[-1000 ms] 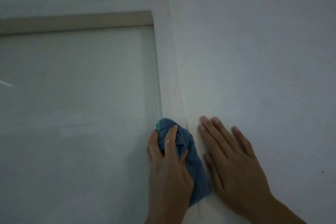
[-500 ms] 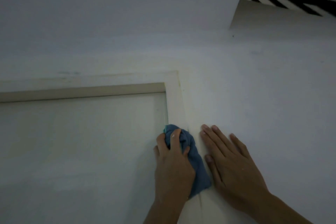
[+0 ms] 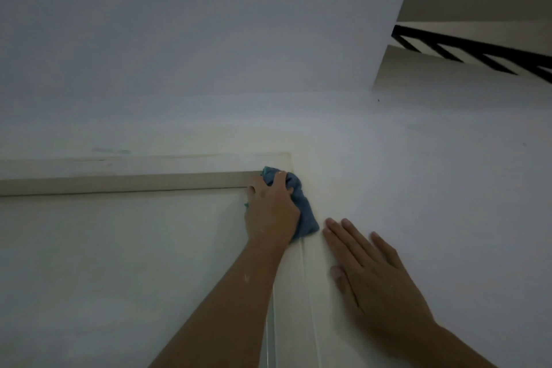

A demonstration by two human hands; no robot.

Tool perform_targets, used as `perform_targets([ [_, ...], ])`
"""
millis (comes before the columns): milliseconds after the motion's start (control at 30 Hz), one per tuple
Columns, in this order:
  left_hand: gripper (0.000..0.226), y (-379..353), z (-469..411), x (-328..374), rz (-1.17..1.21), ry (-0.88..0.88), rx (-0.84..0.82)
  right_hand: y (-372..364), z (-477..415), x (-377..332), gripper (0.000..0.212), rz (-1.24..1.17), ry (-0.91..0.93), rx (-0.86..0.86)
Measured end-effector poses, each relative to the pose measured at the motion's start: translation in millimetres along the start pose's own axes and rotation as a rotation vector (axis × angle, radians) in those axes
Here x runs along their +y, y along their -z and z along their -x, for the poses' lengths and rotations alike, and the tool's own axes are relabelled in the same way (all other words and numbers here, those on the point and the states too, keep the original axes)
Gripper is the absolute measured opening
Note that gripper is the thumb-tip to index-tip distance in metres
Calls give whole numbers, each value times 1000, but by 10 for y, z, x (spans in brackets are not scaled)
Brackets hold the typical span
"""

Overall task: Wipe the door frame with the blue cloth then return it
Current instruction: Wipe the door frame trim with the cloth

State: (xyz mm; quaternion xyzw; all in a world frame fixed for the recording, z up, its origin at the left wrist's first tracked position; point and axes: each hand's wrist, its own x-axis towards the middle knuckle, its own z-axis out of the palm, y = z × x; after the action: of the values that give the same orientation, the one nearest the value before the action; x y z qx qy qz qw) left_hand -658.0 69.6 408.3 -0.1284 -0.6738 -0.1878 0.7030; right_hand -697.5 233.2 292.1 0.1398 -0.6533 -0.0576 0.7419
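My left hand [image 3: 270, 209] is closed around the blue cloth [image 3: 303, 212] and presses it against the top right corner of the pale door frame [image 3: 125, 184]. The cloth bulges out above my fingers and hangs down to the right of my palm. The frame's upright side runs down from the corner between my two arms. My right hand [image 3: 370, 269] lies flat on the white wall just right of the frame, fingers spread, holding nothing.
The white wall [image 3: 418, 173] fills the right and upper view. A recess with a black railing [image 3: 478, 51] shows at the top right. The door panel [image 3: 119, 263] lies below the frame's top bar on the left.
My left hand has slid the blue cloth up the frame's right side to the top corner. The view has tilted upward. My right hand stays flat on the wall.
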Motion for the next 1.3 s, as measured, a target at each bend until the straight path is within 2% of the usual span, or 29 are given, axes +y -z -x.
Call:
perform_targets([
  [133,39,-33,-164,54,-55,6,44,19,-12,6,55,10,13,-3],
  [367,41,-89,59,-22,86,-5,36,54,140,-75,58,-38,-96,-44],
  [600,39,-59,910,-243,238,-113,22,220,796,-407,59,-87,-153,-83],
  [700,43,12,1362,-273,307,-59,-28,274,1154,-542,57,-92,-150,-104],
  [867,55,96,2348,-388,395,-74,-106,411,1840,-815,56,-110,-166,-181],
  [1067,50,189,3358,-440,467,-23,-159,558,2583,-1103,53,-157,-191,-213],
  [1200,46,271,3699,-440,573,58,-178,604,2891,-1248,53,-204,-213,-208],
  [1300,45,333,3922,-473,540,67,-194,639,3142,-1323,55,-223,-213,-228],
])
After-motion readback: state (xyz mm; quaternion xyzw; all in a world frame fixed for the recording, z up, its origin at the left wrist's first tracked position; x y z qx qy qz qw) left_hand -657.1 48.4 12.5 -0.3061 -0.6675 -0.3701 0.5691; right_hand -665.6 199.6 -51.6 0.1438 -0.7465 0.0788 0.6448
